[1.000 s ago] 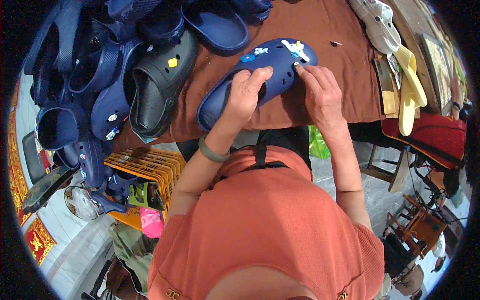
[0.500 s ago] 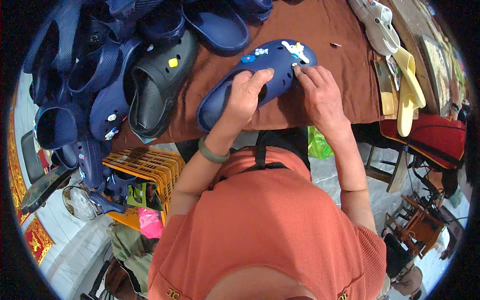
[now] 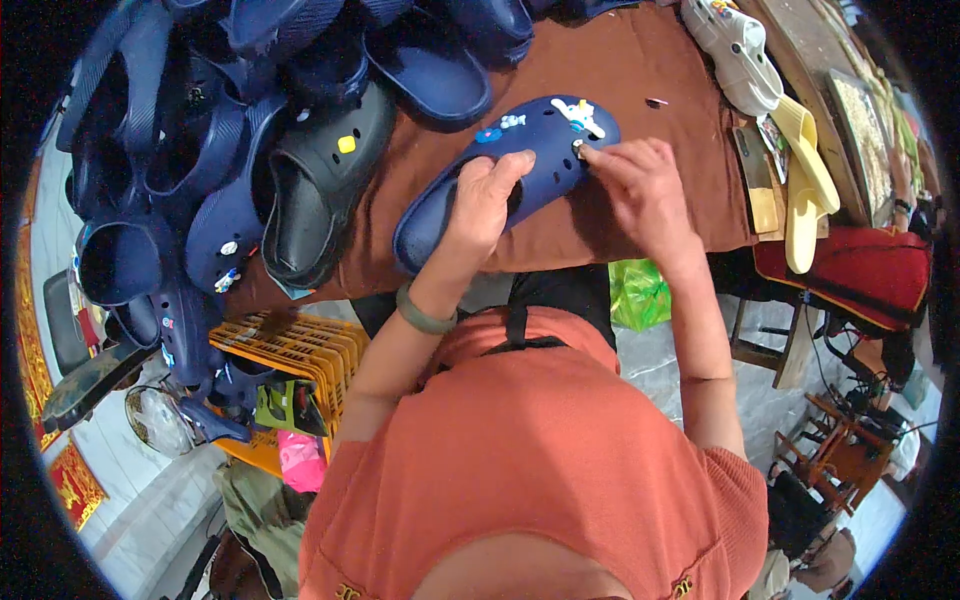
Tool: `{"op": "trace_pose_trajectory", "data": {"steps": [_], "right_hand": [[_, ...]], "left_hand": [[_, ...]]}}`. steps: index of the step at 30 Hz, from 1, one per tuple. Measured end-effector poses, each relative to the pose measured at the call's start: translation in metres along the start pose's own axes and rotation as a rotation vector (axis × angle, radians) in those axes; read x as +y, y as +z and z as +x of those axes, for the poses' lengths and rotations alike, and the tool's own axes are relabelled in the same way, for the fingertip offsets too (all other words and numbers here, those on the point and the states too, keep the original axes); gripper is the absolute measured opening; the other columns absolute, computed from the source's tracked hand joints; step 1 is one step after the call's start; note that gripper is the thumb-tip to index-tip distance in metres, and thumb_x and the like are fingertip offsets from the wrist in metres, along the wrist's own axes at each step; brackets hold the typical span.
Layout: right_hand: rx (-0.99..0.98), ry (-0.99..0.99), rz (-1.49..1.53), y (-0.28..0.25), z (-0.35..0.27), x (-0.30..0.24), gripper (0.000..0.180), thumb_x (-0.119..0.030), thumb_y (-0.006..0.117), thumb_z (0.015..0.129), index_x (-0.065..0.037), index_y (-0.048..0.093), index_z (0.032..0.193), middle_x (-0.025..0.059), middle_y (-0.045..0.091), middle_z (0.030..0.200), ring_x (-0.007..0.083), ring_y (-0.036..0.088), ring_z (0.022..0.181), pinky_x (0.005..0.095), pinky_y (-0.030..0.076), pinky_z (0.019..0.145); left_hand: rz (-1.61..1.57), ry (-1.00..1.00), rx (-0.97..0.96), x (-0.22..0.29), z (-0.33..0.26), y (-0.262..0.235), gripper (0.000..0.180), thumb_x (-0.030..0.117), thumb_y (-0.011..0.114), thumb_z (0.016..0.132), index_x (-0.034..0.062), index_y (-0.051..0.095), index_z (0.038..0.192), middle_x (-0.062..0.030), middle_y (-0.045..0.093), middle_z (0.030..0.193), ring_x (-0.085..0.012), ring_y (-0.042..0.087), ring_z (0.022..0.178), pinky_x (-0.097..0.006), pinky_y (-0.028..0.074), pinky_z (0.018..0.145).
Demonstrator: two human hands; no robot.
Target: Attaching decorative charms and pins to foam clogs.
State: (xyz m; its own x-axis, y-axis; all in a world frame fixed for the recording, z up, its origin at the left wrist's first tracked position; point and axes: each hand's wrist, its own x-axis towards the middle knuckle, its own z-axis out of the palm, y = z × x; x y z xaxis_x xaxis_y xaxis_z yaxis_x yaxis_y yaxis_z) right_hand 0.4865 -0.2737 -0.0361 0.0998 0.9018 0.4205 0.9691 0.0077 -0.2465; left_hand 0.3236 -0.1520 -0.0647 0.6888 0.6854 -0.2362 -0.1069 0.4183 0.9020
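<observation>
A navy clog (image 3: pixel 545 140) lies at a slant on the brown cloth (image 3: pixel 650 60), toe toward the far right. My left hand (image 3: pixel 480 205) grips it around the strap side of the upper, thumb on top and fingers hidden inside. On the toe sit a white figure charm (image 3: pixel 580 117), a small pale charm (image 3: pixel 513 121) and a blue flower-like charm (image 3: pixel 489 135). Thumb and forefinger of my right hand (image 3: pixel 648 200) pinch a small whitish charm (image 3: pixel 579 149) at a hole near the clog's right edge. Whether it is seated in the hole, I cannot tell.
Left of the clog lie a black clog (image 3: pixel 320 190) with a yellow charm and a heap of navy clogs (image 3: pixel 225 200). White clogs (image 3: pixel 735 60) and a pale yellow slipper (image 3: pixel 812 160) line the right edge. An orange crate (image 3: pixel 300 345) stands below left.
My right wrist has lifted and turned slightly, its fingers now gathered in a pinch at the small charm. My left hand keeps its hold on the clog. The whole view has shifted a little.
</observation>
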Motion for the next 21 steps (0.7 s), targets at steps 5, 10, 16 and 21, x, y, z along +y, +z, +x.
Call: {"op": "trace_pose_trajectory", "data": {"steps": [5, 10, 16, 21], "right_hand": [[0.313, 0.371, 0.170, 0.008, -0.003, 0.069, 0.011, -0.007, 0.067, 0.080, -0.003, 0.068, 0.090, 0.0108, 0.065, 0.083, 0.0266, 0.063, 0.076, 0.0350, 0.049, 0.069], [0.319, 0.457, 0.042, 0.032, -0.006, 0.117, 0.025, -0.009, 0.065, 0.083, -0.011, 0.065, 0.108, 0.0127, 0.059, 0.104, 0.0246, 0.063, 0.082, 0.0329, 0.051, 0.073], [0.175, 0.444, -0.047, 0.056, -0.018, 0.127, 0.025, -0.011, 0.064, 0.083, -0.015, 0.066, 0.107, 0.0130, 0.059, 0.113, 0.0304, 0.055, 0.104, 0.0374, 0.046, 0.088], [0.230, 0.423, 0.089, 0.052, -0.018, 0.124, 0.020, -0.016, 0.064, 0.084, -0.010, 0.066, 0.104, 0.0126, 0.062, 0.105, 0.0290, 0.058, 0.099, 0.0367, 0.047, 0.083]], "left_hand": [[0.000, -0.008, -0.039, 0.005, -0.002, 0.002, 0.027, 0.028, 0.058, 0.084, 0.0019, 0.063, 0.080, 0.0000, 0.060, 0.077, -0.0078, 0.054, 0.069, -0.025, 0.044, 0.066], [-0.009, 0.021, -0.031, -0.004, 0.001, -0.002, 0.024, 0.026, 0.060, 0.084, 0.0029, 0.063, 0.079, -0.0005, 0.061, 0.075, -0.0074, 0.055, 0.065, -0.025, 0.044, 0.063], [0.046, 0.035, -0.030, -0.007, -0.001, -0.005, 0.023, 0.025, 0.060, 0.084, 0.0036, 0.063, 0.077, 0.0009, 0.059, 0.072, -0.0066, 0.054, 0.062, -0.023, 0.042, 0.059], [0.067, 0.073, -0.056, -0.001, -0.008, -0.002, 0.022, 0.020, 0.059, 0.083, 0.0004, 0.065, 0.075, 0.0005, 0.059, 0.070, -0.0070, 0.054, 0.062, -0.023, 0.042, 0.058]]}}
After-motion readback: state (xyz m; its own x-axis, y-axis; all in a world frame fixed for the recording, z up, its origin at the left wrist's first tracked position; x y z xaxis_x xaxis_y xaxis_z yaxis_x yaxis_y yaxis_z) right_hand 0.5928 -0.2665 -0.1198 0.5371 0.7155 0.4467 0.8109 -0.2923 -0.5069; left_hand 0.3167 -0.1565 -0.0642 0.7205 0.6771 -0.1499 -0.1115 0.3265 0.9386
